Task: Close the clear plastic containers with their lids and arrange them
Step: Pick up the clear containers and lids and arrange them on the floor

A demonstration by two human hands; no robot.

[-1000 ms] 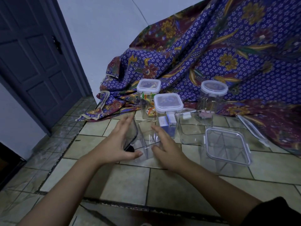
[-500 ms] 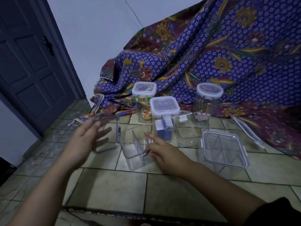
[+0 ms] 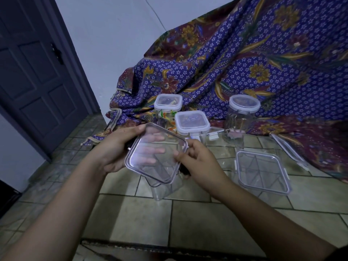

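A clear square lid (image 3: 160, 161) is held tilted above an open clear container (image 3: 165, 187) on the tiled floor. My left hand (image 3: 116, 149) grips the lid's left edge, fingers showing through the plastic. My right hand (image 3: 197, 161) pinches its right edge. To the right sits a wide divided container (image 3: 261, 172) with its lid on. Behind stand two square lidded containers (image 3: 192, 125) (image 3: 168, 104) and a round lidded jar (image 3: 243, 112). An open clear container (image 3: 224, 142) sits between them. Another loose lid (image 3: 290, 151) lies at the far right.
A purple patterned cloth (image 3: 244, 63) drapes behind and to the right of the containers. A dark door (image 3: 37, 76) stands at the left. A dark floor edge (image 3: 150, 247) runs close to me.
My left hand brought the clear lid from the left to above the open container. My right hand left the container's side and took the lid's right edge.
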